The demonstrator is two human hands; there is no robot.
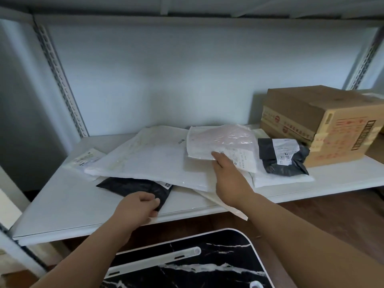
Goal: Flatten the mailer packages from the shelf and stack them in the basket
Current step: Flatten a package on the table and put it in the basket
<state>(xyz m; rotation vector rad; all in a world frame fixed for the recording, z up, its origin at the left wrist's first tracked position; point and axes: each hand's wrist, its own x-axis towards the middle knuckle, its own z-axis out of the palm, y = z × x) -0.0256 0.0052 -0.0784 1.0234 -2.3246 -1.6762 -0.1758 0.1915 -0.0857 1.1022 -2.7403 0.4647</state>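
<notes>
Mailer packages lie piled on the white shelf across the middle of the frame. The right hand grasps the near edge of a pale pink mailer atop a large white mailer. The left hand, lower centre, pinches the corner of a black mailer tucked under the white one. Another black mailer sits beside a cardboard box at right.

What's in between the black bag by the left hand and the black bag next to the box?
In the head view, a large white mailer lies between them, with a pinkish clear mailer on top, which the right hand touches.
</notes>
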